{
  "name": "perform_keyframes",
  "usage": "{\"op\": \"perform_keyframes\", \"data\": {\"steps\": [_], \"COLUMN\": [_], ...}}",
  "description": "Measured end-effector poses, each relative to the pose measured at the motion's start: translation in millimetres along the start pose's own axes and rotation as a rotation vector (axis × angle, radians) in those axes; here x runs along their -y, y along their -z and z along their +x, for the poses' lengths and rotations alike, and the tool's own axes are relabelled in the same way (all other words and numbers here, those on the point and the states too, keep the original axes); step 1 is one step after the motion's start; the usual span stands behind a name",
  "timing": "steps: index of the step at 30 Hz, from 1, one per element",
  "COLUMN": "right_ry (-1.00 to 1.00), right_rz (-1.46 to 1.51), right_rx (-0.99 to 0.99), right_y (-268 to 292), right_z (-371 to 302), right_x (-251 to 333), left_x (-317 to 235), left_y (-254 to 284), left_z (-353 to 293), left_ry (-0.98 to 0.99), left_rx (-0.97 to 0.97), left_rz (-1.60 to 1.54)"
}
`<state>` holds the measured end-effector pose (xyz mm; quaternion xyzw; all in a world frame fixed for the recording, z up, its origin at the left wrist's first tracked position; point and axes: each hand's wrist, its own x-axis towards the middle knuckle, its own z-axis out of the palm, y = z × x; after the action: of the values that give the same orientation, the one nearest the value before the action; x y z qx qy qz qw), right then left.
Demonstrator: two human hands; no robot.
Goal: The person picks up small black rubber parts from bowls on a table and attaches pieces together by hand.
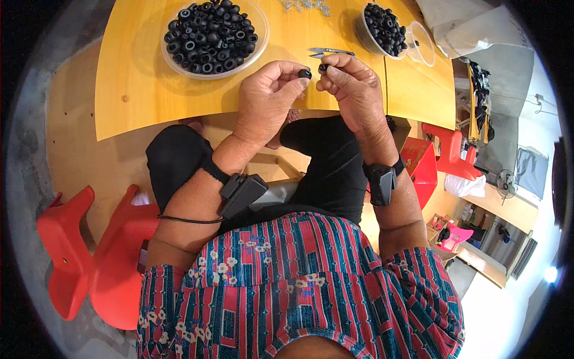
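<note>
My left hand (263,99) pinches a small black hollow cap (305,73) between thumb and forefinger, above the near part of the yellow wooden table (137,102). Close beside it, my right hand (357,90) grips another small black round piece (323,67) in its fingertips. The two pieces are a little apart. Just beyond my right fingers lies a pair of thread snips (326,52), partly covered by the hand. To the left of my hands stands a clear plastic bowl (263,45) heaped with black ring-like caps (212,39).
A second clear bowl (365,39) of smaller black pieces stands far right, beside a clear lid (428,52). Small silvery pieces (305,6) lie at the far edge. Red plastic chairs (122,263) are on the left; a red stool (451,152) is right.
</note>
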<state>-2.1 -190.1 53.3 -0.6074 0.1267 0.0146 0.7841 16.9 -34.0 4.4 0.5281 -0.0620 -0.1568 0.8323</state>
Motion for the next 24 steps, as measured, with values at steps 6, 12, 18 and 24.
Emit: {"op": "perform_keyframes", "data": {"steps": [6, 12, 18, 24], "right_ry": [0.039, 0.085, 0.062, -0.017], "right_rz": [-0.229, -0.325, -0.326, -0.22], "right_rx": [0.028, 0.059, 0.051, 0.008], "right_y": [-1.8, -6.1, -4.2, 2.4], "right_z": [0.3, -0.3, 0.1, 1.0], "right_x": [3.2, 4.4, 2.9, -1.2], "left_x": [1.0, 3.9, 1.6, 2.2], "left_y": [0.0, 0.4, -1.0, 0.2], "left_z": [0.7, 0.5, -0.2, 0.3], "left_ry": [-0.033, -0.005, 0.007, -0.01], "left_rx": [0.006, -0.002, -0.005, 0.008], "left_rz": [0.025, 0.019, 0.027, 0.025]}}
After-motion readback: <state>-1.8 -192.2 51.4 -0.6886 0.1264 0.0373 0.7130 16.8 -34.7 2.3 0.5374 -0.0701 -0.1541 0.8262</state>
